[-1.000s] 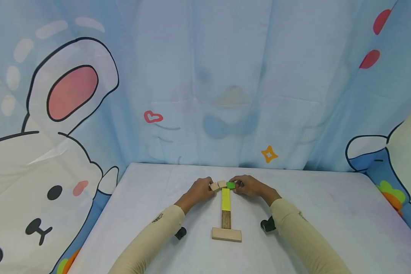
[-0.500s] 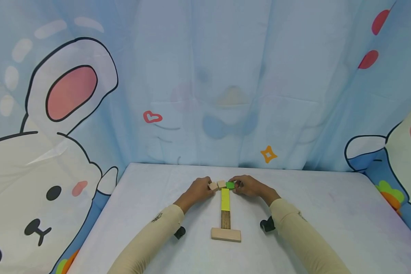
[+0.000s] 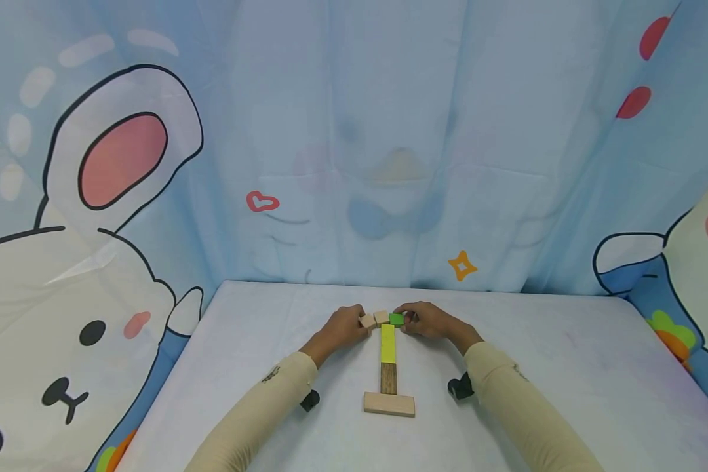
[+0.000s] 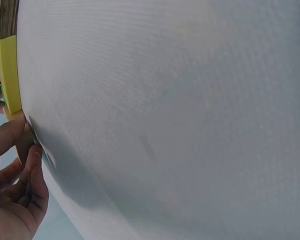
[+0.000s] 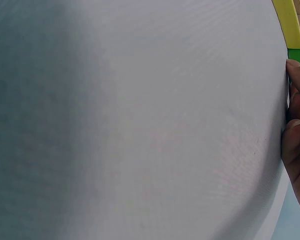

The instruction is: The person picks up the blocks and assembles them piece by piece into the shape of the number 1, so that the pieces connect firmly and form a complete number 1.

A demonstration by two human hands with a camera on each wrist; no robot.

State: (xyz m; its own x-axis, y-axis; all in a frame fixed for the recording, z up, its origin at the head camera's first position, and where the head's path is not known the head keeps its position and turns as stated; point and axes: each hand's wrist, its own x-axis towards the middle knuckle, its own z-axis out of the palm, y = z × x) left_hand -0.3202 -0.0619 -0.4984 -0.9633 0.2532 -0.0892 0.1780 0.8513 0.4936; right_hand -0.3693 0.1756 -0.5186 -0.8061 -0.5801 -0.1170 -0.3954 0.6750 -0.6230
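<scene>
My left hand (image 3: 343,326) pinches a small plain wooden block (image 3: 368,321) at the left end of a short row. In the left wrist view, thumb and fingers close on that block just past the yellow block (image 4: 9,72). A second plain block (image 3: 381,317) sits in the middle of the row, and a green block (image 3: 396,319) follows on the right. My right hand (image 3: 427,320) pinches the green block's right end; its thumb tip meets the green block (image 5: 296,56) in the right wrist view. Below the row runs the yellow block (image 3: 387,344), lying lengthwise.
A dark brown wooden block (image 3: 389,378) continues the line towards me, ending at a wide plain block (image 3: 389,404) laid crosswise. All lie on a white-covered table (image 3: 525,367). Behind its far edge hangs a blue cartoon curtain (image 3: 342,131).
</scene>
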